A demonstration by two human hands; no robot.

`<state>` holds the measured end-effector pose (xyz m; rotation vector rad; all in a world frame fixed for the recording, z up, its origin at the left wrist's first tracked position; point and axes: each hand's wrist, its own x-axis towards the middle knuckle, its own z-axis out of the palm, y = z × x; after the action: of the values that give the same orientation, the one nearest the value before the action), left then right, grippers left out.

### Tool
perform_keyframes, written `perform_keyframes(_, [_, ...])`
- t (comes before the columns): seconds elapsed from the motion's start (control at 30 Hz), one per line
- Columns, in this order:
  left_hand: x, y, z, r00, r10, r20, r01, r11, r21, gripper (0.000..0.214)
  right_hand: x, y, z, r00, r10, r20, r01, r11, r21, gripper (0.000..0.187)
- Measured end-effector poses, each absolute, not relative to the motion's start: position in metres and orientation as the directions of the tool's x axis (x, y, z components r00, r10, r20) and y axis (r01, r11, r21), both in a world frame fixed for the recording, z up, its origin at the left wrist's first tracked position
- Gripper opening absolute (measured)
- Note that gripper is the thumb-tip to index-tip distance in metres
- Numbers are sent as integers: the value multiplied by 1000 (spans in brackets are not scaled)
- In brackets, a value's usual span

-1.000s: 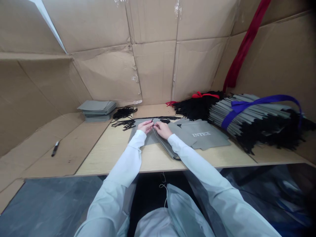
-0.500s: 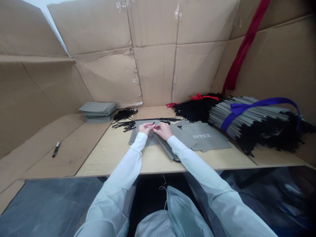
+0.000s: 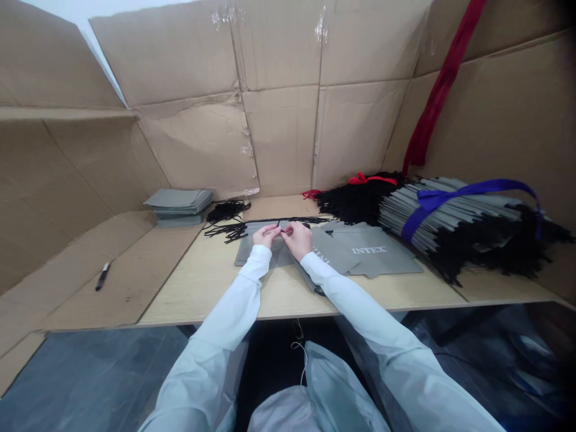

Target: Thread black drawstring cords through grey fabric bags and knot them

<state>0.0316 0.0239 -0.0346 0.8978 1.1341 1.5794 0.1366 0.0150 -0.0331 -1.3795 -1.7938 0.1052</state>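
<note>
My left hand [image 3: 266, 236] is closed in a pinch on a short black cord [image 3: 278, 224] over the middle of the table. My right hand [image 3: 297, 241] touches it, its fingers also pinched at the cord. Beneath my right hand and wrist lies a grey fabric bag [image 3: 306, 277], with part of its white lettering showing beside the sleeve. Exactly how the cord meets the bag is hidden by my fingers. Under my left hand are flat grey pieces [image 3: 245, 249]. To the right, grey bags marked INTEX [image 3: 382, 255] lie in an overlapping pile.
Black cords [image 3: 231, 231] lie along the back, beside a cord bundle [image 3: 227, 210]. A grey stack [image 3: 180, 204] stands at back left, a marker [image 3: 102, 277] at left. At right are a black bundle [image 3: 346, 201] and grey bags tied with purple ribbon [image 3: 450, 207]. Cardboard walls [image 3: 283, 132] surround the table.
White lettering on the grey bag beside my right sleeve has come into sight. The black cord now stands up above my fingertips. Both hands stay at about the same spot.
</note>
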Motion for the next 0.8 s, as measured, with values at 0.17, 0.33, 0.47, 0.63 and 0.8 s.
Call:
perform_keyframes(0.17, [31, 24, -34, -246, 969, 8, -302, -85, 949, 28, 137, 13, -32, -72, 846, 528, 767, 385, -513, 18])
perform_keyframes(0.33, [30, 25, -36, -214, 976, -36, -363, -46, 931, 29, 137, 11, -30, -90, 839, 537, 801, 382, -462, 20])
perform_keyframes(0.47, [31, 26, -39, -170, 984, -57, -454, -27, 890, 31, 140, 16, -30, -164, 825, 540, 798, 433, -419, 19])
perform_keyframes(0.63, [32, 24, -38, 20, 997, -78, -519, 77, 851, 29, 143, 21, -31, -264, 750, 606, 722, 570, -391, 20])
perform_keyframes(0.8, [32, 20, -32, 41, 997, -63, -454, 74, 888, 28, 145, 24, -30, -279, 725, 630, 618, 637, -460, 21])
